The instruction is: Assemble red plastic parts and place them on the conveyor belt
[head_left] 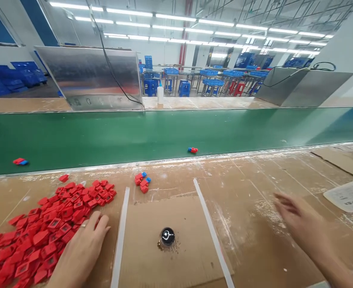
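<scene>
Under the open, flat left hand (83, 252), clamped on nothing: the near edge of a heap of small red square plastic housings (53, 224), spreading left of and beyond the fingers, too many to count. Right of that hand, two white strips (120, 236) flanking one black round knob (167, 237). Beyond the fingertips, a small cluster of red and blue pieces (142, 182); farther out, two red-and-blue pieces (192, 150) on the green conveyor belt (164, 132). Right hand (299, 224) blurred, fingers spread, empty, over brown cardboard (248, 200).
</scene>
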`<state>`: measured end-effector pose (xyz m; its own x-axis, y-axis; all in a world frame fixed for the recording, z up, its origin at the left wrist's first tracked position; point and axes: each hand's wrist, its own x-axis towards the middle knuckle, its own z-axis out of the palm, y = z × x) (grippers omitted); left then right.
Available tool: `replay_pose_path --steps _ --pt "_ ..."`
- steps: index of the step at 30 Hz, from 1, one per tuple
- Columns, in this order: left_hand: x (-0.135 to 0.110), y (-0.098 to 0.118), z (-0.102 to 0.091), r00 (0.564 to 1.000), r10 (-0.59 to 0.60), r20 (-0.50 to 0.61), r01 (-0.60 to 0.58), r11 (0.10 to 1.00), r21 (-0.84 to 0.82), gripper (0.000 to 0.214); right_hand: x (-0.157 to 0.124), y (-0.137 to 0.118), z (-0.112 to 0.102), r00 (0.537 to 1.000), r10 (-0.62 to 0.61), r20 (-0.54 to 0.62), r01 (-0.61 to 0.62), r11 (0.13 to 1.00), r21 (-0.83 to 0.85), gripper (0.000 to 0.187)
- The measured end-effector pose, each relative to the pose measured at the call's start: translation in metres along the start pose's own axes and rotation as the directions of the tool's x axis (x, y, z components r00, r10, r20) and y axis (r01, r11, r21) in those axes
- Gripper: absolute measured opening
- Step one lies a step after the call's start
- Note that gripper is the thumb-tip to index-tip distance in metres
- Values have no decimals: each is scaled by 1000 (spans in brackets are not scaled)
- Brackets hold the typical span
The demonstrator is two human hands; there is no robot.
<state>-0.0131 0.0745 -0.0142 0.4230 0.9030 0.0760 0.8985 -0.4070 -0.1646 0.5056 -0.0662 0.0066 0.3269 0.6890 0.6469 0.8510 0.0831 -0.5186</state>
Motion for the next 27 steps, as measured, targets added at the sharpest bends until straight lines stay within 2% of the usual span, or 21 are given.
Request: replay_pose_path --steps 3,6,8,10,13,16,18,23,25,27 --pt "-7 -7 16 996 5 -90 -14 994 -109 37 60 29 103 987 34 156 -27 999 -47 26" --pt "-14 -8 23 979 -120 -163 90 979 -181 36 117 36 199 960 82 269 -52 992 -115 34" --pt "-18 -4 22 961 -233 -151 207 964 -165 34 141 33 239 940 128 317 -73 981 -180 34" --pt "-20 2 17 951 -297 -86 286 951 -116 31 155 28 258 917 166 362 -77 966 -248 28" --pt "-22 14 0 956 -291 39 293 954 -66 28 158 19 252 885 199 421 -52 941 -335 22" --pt "-21 26 -19 958 -262 118 274 957 -98 27 147 8 219 850 179 495 26 925 -379 19" --pt "-20 32 -27 961 -234 148 257 953 -160 26 134 2 189 806 141 574 106 921 -376 19" --pt "-14 34 -27 985 -151 89 175 872 -456 22 81 -9 113 630 95 770 273 902 -335 15" --pt "-13 32 -24 990 -131 43 132 812 -569 20 60 -12 93 588 99 802 301 894 -331 18" --pt "-12 32 -23 991 -133 3 103 753 -650 16 44 -17 82 572 97 815 313 892 -326 16"
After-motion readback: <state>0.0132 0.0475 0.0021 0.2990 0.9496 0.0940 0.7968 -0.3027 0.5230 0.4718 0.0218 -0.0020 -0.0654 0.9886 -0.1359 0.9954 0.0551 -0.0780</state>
